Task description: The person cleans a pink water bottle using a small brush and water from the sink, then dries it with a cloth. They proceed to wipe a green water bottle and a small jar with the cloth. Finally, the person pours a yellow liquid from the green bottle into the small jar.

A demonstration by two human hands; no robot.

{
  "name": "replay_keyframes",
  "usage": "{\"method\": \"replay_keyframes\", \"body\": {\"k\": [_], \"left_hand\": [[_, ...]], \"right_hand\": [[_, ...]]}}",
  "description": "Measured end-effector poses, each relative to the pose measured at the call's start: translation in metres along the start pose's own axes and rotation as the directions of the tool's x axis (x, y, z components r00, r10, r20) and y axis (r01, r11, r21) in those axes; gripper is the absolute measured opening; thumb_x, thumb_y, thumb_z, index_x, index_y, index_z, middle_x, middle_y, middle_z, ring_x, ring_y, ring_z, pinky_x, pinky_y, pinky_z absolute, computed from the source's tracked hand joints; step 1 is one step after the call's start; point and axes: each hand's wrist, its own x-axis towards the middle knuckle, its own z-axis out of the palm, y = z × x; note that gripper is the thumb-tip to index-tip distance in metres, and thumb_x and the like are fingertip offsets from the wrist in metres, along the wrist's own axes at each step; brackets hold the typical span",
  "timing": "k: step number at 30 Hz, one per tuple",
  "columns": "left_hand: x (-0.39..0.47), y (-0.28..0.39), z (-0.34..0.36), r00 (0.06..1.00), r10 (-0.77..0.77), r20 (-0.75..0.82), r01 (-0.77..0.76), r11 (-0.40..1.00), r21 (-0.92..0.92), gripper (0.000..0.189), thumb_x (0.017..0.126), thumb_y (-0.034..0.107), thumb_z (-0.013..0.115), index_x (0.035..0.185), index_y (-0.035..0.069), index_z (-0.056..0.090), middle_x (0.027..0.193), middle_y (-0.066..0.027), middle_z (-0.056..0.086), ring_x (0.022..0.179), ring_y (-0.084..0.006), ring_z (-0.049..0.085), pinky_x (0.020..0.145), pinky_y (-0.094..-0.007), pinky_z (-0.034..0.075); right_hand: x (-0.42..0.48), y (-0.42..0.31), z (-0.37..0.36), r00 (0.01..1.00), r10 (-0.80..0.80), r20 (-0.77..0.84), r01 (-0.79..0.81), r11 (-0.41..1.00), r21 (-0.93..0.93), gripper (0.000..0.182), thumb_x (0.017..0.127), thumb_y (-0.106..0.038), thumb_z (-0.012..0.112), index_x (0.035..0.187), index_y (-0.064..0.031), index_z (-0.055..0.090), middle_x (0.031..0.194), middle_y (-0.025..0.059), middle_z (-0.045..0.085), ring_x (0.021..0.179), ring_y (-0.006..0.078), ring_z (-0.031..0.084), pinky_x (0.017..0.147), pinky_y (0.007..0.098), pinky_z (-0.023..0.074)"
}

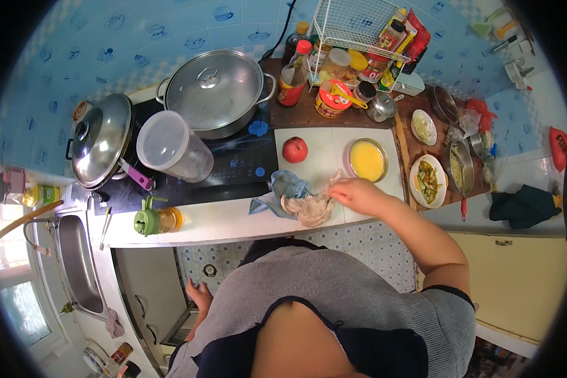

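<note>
My right hand [359, 194] reaches over the white tiled counter [245, 215], its fingers pinching the edge of a crumpled beige cloth [307, 210]. Bunched against that cloth is a blue cloth [288, 186]. A round metal bowl of yellow liquid [367, 159], which looks like beaten egg, stands just beyond the right hand. To its left a red apple-like fruit [295, 150] rests on the tiles. Down beside my body, below the counter edge, my left hand [200, 295] hangs with fingers apart and nothing in it.
A lidded steel pot [215, 94], a lidded wok [103, 141] and a plastic canister [175, 146] occupy the black cooktop [236, 165]. A green-topped oil jug [157, 219] stands at the counter's front. Dishes of food, including an oval dish [428, 182], sit right; a sink [80, 264] lies left.
</note>
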Motion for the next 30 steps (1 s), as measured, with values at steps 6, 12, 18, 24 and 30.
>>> {"method": "replay_keyframes", "body": {"k": [6, 12, 18, 24, 30], "left_hand": [[-0.027, -0.126, 0.043, 0.924, 0.231, 0.305, -0.32, 0.904, 0.283, 0.059, 0.075, 0.024, 0.071, 0.124, 0.0, 0.049, 0.115, -0.0221, 0.052, 0.107, -0.0375, 0.048, 0.09, -0.0414, 0.042], [-0.047, -0.073, 0.051, 0.913, -0.075, 0.4, -0.022, 0.972, 0.234, 0.055, 0.075, 0.031, 0.071, 0.118, 0.001, 0.055, 0.111, -0.0177, 0.059, 0.11, -0.0348, 0.047, 0.092, -0.0396, 0.04], [-0.112, -0.005, 0.111, 0.896, -0.282, 0.343, 0.239, 0.957, 0.162, 0.049, 0.075, 0.029, 0.071, 0.113, 0.002, 0.055, 0.106, -0.0154, 0.058, 0.104, -0.0317, 0.047, 0.088, -0.0378, 0.04], [-0.166, 0.047, 0.15, 0.876, -0.389, 0.285, 0.383, 0.92, 0.078, 0.043, 0.076, 0.027, 0.071, 0.108, 0.002, 0.055, 0.101, -0.0132, 0.058, 0.098, -0.0286, 0.048, 0.084, -0.0361, 0.041], [-0.188, 0.07, 0.168, 0.859, -0.441, 0.262, 0.448, 0.893, 0.038, 0.038, 0.077, 0.025, 0.071, 0.102, 0.002, 0.055, 0.096, -0.011, 0.058, 0.092, -0.0254, 0.048, 0.079, -0.0343, 0.041]], "right_hand": [[-0.021, 0.08, -0.059, 0.856, 0.451, -0.252, -0.377, 0.879, 0.291, 0.033, 0.092, -0.012, 0.049, 0.124, -0.0094, 0.054, 0.083, 0.0072, 0.06, 0.065, 0.0161, 0.056, 0.062, 0.0293, 0.0493], [0.003, 0.202, -0.16, 0.6, 0.756, -0.263, -0.192, 0.455, 0.87, 0.059, 0.093, -0.013, 0.047, 0.146, -0.0132, 0.021, 0.078, 0.0008, 0.053, 0.057, 0.0095, 0.048, 0.053, 0.0264, 0.0468], [0.056, 0.34, -0.23, 0.479, 0.858, -0.184, 0.141, 0.132, 0.981, 0.041, 0.091, -0.008, 0.045, 0.131, -0.0045, 0.033, 0.077, 0.006, 0.055, 0.056, 0.0132, 0.048, 0.058, 0.0322, 0.0499], [0.101, 0.412, -0.259, 0.541, 0.838, -0.071, 0.228, -0.065, 0.971, 0.011, 0.093, -0.009, 0.043, 0.085, -0.0026, 0.049, 0.074, 0.0079, 0.056, 0.054, 0.0153, 0.05, 0.058, 0.0322, 0.0505], [0.121, 0.451, -0.274, 0.604, 0.792, -0.086, 0.3, -0.126, 0.946, 0.009, 0.089, -0.008, 0.045, 0.082, -0.0054, 0.049, 0.067, 0.0049, 0.054, 0.055, 0.0147, 0.052, 0.055, 0.03, 0.049]]}}
